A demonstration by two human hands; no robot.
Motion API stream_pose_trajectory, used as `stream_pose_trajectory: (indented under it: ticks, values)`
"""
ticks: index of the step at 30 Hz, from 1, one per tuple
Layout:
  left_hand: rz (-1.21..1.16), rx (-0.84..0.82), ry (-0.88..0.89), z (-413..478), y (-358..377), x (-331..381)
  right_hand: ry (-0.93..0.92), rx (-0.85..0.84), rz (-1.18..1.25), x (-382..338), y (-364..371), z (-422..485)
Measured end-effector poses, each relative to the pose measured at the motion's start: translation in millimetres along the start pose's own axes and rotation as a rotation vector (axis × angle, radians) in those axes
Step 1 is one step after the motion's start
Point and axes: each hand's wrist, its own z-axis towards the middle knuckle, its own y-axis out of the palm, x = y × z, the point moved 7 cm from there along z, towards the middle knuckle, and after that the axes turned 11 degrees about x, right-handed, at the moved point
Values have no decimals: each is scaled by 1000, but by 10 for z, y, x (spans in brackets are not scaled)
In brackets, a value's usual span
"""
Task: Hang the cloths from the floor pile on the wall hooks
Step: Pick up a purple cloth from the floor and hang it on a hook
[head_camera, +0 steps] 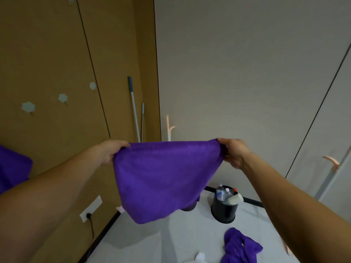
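Cloth [161,177], purple, hangs spread between the left grip [114,150] and right grip [231,150], each pinching a top corner. Below the right grip a black bin [224,211] holds plastic bottles [220,193] and a paper cup [235,199]; lower still lies the floor pile [241,245]. Wall hooks [62,97] sit up-left of the left grip.

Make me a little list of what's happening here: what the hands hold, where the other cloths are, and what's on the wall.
held: purple cloth, spread out in the air
left: left hand grips one top corner
right: right hand grips the other top corner
floor: pile of crumpled purple cloths, bottom right
wall: bare hooks on the brown panel
left edge: second cloth, purple, against the wall
bin: bin, black, holds bottles and a cup
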Motion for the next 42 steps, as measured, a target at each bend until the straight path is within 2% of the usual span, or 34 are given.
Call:
stream_pose_trajectory:
  ticks: [3, 8, 11, 19, 23, 33, 36, 42]
  values:
    - [13, 18, 23, -17, -56, 77, -32, 49, 6, -104, -86, 19]
    - [-276, 27, 28, -43, 46, 279, -116, 64, -31, -293, -87, -16]
    - [-354, 16, 17, -61, 105, 331, -153, 83, -51, -393, -121, 0]
    - [-533, 39, 81, -74, 206, 434, -248, 136, -287, -377, -285, 132]
    - [-604, 61, 71, -134, 236, 406, -235, 185, -392, -335, -377, 187]
    - [-601, 11, 59, -187, 197, 345, -188, 120, -247, -333, -241, 215]
    - [-649, 41, 106, -134, 121, 349, -192, 126, -229, -366, -222, 225]
    - [-551, 178, 262, -34, -23, 393, -316, 219, -129, -501, -221, 250]
